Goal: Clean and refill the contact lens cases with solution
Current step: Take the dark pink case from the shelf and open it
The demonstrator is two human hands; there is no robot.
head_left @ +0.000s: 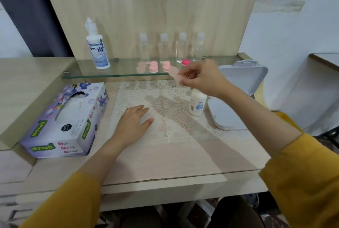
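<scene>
Grip of right hand pinches pink lens case (blurred). Left hand lies flat, holding nothing. Best carried level.

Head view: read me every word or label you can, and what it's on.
"DREAM EYE": tall solution bottle on the glass shelf.
"Mysoft": tissue box, in green.
"Soft Facial Tissue": tissue box front.
Label on the small white bottle: too blurred to read.
The black sticker on the tissue box: too small.
The pink lens case pinched by the right hand: no text visible.
</scene>
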